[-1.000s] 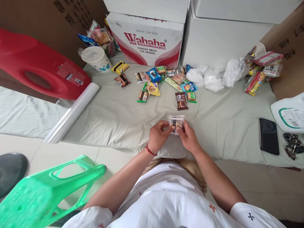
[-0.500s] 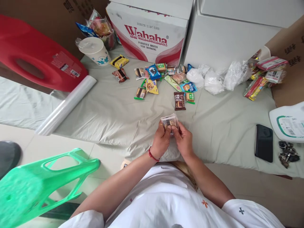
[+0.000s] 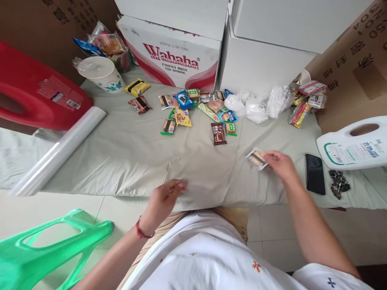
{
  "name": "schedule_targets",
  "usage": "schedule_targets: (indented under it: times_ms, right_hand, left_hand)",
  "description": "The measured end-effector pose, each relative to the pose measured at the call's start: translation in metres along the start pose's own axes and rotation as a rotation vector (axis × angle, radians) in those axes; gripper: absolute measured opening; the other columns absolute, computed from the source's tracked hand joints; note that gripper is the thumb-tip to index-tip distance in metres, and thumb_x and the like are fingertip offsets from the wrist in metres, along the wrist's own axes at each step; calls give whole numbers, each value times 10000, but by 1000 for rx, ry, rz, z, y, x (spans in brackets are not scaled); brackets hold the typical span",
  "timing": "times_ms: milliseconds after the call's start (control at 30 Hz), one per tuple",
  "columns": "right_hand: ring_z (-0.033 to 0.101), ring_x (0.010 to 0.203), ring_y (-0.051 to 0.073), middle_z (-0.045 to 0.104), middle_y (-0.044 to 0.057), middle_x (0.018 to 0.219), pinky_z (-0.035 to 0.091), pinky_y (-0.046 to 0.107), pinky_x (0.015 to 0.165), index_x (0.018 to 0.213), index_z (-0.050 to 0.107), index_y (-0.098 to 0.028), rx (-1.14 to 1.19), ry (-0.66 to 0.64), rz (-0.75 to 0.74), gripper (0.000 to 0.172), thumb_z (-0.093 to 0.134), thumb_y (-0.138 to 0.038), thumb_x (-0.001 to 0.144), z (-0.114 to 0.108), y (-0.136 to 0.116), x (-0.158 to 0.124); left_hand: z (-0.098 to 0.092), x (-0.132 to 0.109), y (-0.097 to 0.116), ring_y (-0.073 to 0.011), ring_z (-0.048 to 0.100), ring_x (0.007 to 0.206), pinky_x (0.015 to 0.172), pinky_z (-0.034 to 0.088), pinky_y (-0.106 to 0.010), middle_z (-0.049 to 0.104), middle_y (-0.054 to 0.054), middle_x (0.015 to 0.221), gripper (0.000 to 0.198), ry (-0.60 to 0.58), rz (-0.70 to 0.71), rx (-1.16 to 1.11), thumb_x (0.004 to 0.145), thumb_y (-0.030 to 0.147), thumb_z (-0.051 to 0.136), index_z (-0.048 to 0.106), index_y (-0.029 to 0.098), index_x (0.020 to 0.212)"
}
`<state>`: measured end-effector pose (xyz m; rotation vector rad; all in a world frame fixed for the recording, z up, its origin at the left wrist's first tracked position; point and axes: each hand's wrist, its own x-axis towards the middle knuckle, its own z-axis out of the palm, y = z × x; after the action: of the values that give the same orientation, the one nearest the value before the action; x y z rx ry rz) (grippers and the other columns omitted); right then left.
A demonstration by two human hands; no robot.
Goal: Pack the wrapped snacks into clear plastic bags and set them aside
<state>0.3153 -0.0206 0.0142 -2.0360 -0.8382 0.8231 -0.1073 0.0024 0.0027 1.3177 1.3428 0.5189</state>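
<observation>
A small clear-wrapped biscuit packet (image 3: pixel 256 158) is pinched in my right hand (image 3: pixel 279 164), held by its right end over the right part of the cloth. My left hand (image 3: pixel 165 197), with a red cord bracelet at the wrist, hangs over the front edge of the cloth. Its fingers are pressed together; blur hides whether anything small is between them. Between and beyond my hands lie a brown cocoa snack packet (image 3: pixel 218 133), a green-edged biscuit packet (image 3: pixel 231 128), a yellow cookie packet (image 3: pixel 183 117) and a blue packet (image 3: pixel 183 99).
Behind the snacks stand a Wahaha carton (image 3: pixel 178 60) and white boxes (image 3: pixel 256 60). At left are a paper cup (image 3: pixel 105 78), red jug (image 3: pixel 39 88), plastic film roll (image 3: pixel 60 151) and green stool (image 3: pixel 54 241). A phone (image 3: pixel 315 174), keys (image 3: pixel 339 183) and white bottle (image 3: pixel 353 143) lie right.
My hands have parted. The right one has carried the biscuit packet to the right, while the left has moved left, off the packet. The view has shifted slightly to the right.
</observation>
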Motion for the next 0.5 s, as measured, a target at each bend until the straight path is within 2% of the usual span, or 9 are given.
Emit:
schedule_targets:
  times_ms: [67,100,167,200,267,333,433,500]
  right_hand:
    - [529,522,119,712,66,692,395,257,482,904,788,-127,-133,169,52,285,836,-369,761,-41,-19,42]
    - [545,535,116,732,109,760,398,270,498,934,785,-107,-161,236,82,268,822,-332,793,-60,-32,64]
    - [555,550,97,750,231,986,430,310,543,1073,762,-68,-133,443,93,339,764,-344,876,-92,-59,105]
    - [578,572,92,723,284,1118,461,326,577,1211,717,-72,-55,522,78,411,672,-390,953,-104,-71,122]
    - [628,626,108,624,386,1286,504,370,628,1414,576,-61,30,559,132,569,504,-479,1035,-118,-89,149]
    - [633,651,105,601,415,1287,513,389,660,1454,522,-25,33,526,148,570,465,-433,1060,-116,-95,166]
    - [564,623,77,674,352,1148,492,371,671,1358,593,23,-67,472,57,458,513,-304,1048,-86,-89,183]
    - [550,642,89,686,321,1091,478,361,681,1309,614,38,-227,494,-133,452,473,-308,1055,-58,-82,193]
  left_hand:
    - [-25,-11,-15,-257,757,875,847,611,-377,795,-114,948,565,85,-67,-18,801,706,666,742,168,955]
    - [-34,-17,-21,-253,750,863,835,612,-377,793,-116,952,591,121,-90,-22,784,730,671,740,166,946]
    - [-47,-28,-31,-240,733,836,810,606,-367,784,-112,956,618,189,-107,-25,779,759,661,733,167,943]
    - [-51,-33,-35,-233,726,824,803,602,-361,778,-106,955,623,221,-107,-27,786,765,652,729,169,950]
    - [-56,-41,-41,-225,719,818,806,595,-357,768,-97,963,625,280,-105,-36,798,766,641,719,171,975]
    - [-59,-48,-47,-229,720,813,801,597,-362,766,-93,959,626,325,-123,-50,786,765,656,711,174,984]
    - [-62,-54,-56,-243,728,803,780,613,-376,773,-91,928,624,356,-181,-87,748,768,689,702,182,962]
    - [-63,-57,-61,-248,737,801,776,622,-379,775,-90,914,629,349,-212,-108,734,774,697,697,184,952]
